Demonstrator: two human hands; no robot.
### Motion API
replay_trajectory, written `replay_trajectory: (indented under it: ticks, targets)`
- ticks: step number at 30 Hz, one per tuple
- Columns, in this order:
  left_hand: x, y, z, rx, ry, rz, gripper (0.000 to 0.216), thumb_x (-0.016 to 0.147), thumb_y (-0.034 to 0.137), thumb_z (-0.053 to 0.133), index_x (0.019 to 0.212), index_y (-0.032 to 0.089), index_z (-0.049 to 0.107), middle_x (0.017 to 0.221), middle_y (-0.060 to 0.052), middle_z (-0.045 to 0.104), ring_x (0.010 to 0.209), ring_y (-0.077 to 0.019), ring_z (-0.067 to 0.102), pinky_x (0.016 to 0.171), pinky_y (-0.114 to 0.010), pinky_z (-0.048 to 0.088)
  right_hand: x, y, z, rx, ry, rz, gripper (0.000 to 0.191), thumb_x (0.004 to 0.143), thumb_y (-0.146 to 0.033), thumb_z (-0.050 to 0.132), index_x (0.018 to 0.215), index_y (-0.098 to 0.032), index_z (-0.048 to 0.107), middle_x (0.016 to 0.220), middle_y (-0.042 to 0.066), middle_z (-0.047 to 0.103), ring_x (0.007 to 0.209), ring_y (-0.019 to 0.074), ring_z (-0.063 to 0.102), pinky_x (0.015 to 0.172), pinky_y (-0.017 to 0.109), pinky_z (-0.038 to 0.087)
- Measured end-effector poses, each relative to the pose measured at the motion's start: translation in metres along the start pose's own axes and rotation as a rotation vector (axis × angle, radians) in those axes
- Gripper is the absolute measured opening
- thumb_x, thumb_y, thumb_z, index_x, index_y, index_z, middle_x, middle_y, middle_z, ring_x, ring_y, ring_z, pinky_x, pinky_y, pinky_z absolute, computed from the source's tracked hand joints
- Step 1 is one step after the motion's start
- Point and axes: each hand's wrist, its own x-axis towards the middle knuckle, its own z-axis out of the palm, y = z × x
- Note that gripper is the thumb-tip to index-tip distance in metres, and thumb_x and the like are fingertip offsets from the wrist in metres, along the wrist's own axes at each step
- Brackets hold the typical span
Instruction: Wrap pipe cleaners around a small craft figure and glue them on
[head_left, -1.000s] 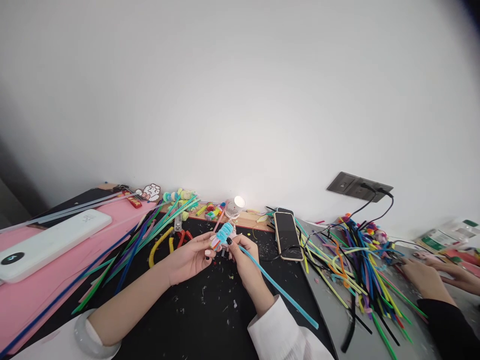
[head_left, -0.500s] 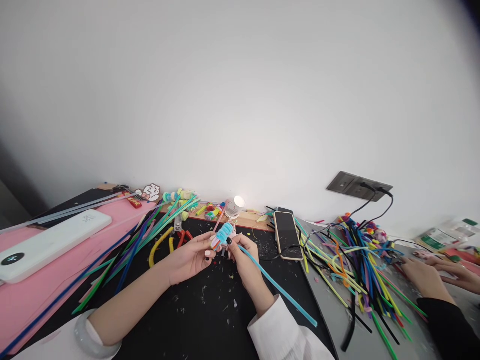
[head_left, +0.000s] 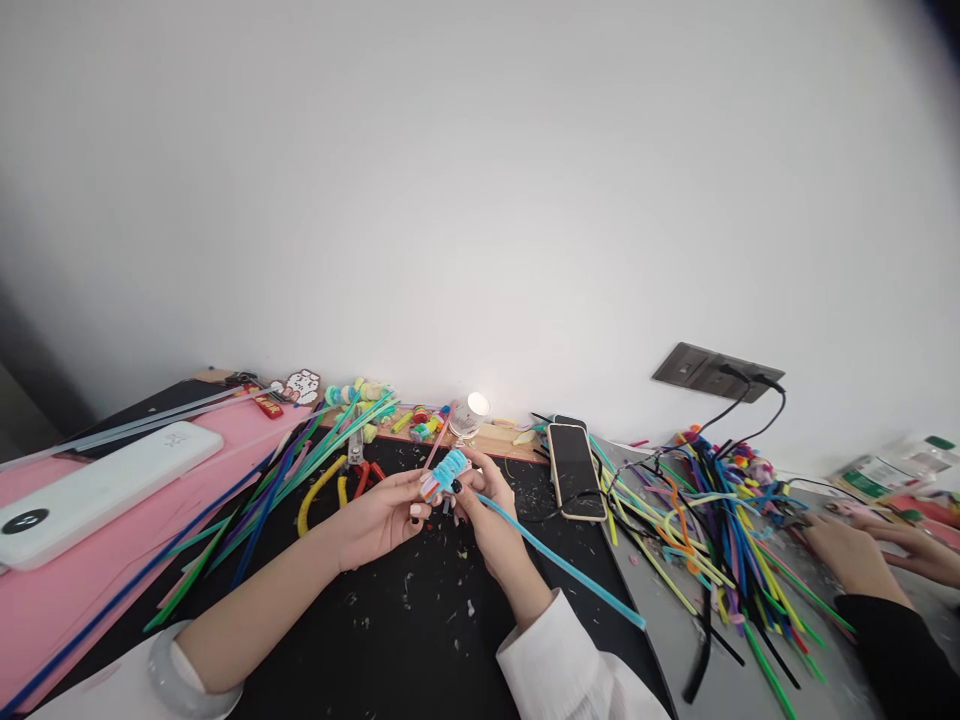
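Blue pipe cleaner (head_left: 559,563) tail has swung slightly lower as both hands, left (head_left: 375,520) and right (head_left: 491,525), keep pinching the coiled bundle (head_left: 444,475), winding on.

Bright, even light, glare off small lamp (head_left: 478,404), dark vignetted corners, curved fisheye edges, slight blur

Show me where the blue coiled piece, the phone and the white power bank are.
blue coiled piece (head_left: 448,468): head view, on its blue coil.
phone (head_left: 573,468): head view, middle of its screen.
white power bank (head_left: 97,487): head view, middle of its top face.
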Motion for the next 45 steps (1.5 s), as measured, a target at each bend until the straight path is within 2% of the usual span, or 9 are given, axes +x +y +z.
replay_trajectory:
  ticks: [5,12,19,23,27,30,36,45]
  targets:
    - [0.001,0.0,0.0,0.028,-0.001,-0.007,0.007,0.081,0.017,0.07,0.084,0.011,0.066,0.073,-0.002,0.058,0.049,-0.0018,0.047,0.051,-0.012,0.048,-0.001,-0.007,-0.004,0.016,-0.123,0.081,0.051,0.079,-0.039,0.069,0.124,-0.021,0.054,0.06,-0.006,0.053,0.043,0.0064,0.037,0.046,0.021,0.037]
    - [0.001,-0.002,0.001,0.154,0.064,0.034,0.017,0.077,0.026,0.075,0.084,0.014,0.066,0.071,-0.001,0.061,0.052,-0.0054,0.053,0.053,-0.016,0.046,0.001,-0.005,-0.008,0.047,-0.126,0.102,0.042,0.078,-0.036,0.07,0.114,-0.02,0.055,0.058,-0.007,0.054,0.044,0.0069,0.039,0.046,0.02,0.038]
    - [0.005,-0.001,0.003,0.565,0.225,0.28,0.033,0.073,0.045,0.073,0.085,0.016,0.063,0.064,0.0,0.062,0.055,-0.0129,0.06,0.055,-0.024,0.049,0.002,-0.006,-0.008,0.024,-0.089,0.117,0.041,0.076,-0.036,0.07,0.11,-0.02,0.054,0.058,-0.007,0.055,0.043,0.0067,0.039,0.047,0.02,0.037]
    - [0.005,-0.001,0.001,0.789,0.3,0.408,0.03,0.076,0.045,0.067,0.088,0.017,0.062,0.064,0.0,0.064,0.059,-0.0168,0.063,0.059,-0.028,0.051,0.002,-0.003,-0.009,0.013,-0.076,0.109,0.042,0.076,-0.034,0.07,0.111,-0.019,0.053,0.058,-0.007,0.056,0.044,0.0065,0.039,0.046,0.019,0.036]
    - [0.004,-0.001,-0.002,0.946,0.316,0.478,0.024,0.083,0.043,0.058,0.085,0.019,0.062,0.064,0.0,0.065,0.064,-0.0184,0.064,0.065,-0.03,0.051,0.003,0.0,-0.011,-0.012,-0.059,0.099,0.039,0.078,-0.032,0.068,0.11,-0.018,0.052,0.058,-0.007,0.057,0.045,0.0065,0.041,0.047,0.018,0.036]
    - [0.002,-0.001,-0.002,0.978,0.325,0.489,0.026,0.085,0.043,0.054,0.085,0.019,0.062,0.064,0.0,0.065,0.065,-0.019,0.065,0.067,-0.031,0.052,0.003,0.001,-0.011,-0.024,-0.038,0.093,0.038,0.078,-0.031,0.067,0.11,-0.018,0.052,0.057,-0.007,0.057,0.045,0.0065,0.041,0.047,0.018,0.036]
    - [0.002,-0.004,0.003,0.993,0.301,0.501,0.025,0.078,0.037,0.064,0.094,0.019,0.057,0.08,-0.003,0.068,0.071,-0.02,0.067,0.069,-0.033,0.054,0.004,0.003,-0.012,-0.029,-0.016,0.097,0.037,0.076,-0.029,0.067,0.109,-0.017,0.053,0.057,-0.007,0.057,0.044,0.0065,0.041,0.046,0.019,0.035]
    - [0.005,-0.006,-0.001,1.06,0.307,0.493,0.028,0.077,0.033,0.065,0.098,0.019,0.056,0.076,-0.002,0.068,0.071,-0.0202,0.069,0.069,-0.033,0.055,0.004,0.004,-0.011,-0.052,-0.011,0.121,0.041,0.076,-0.031,0.067,0.11,-0.016,0.053,0.056,-0.007,0.057,0.045,0.0077,0.043,0.046,0.02,0.037]
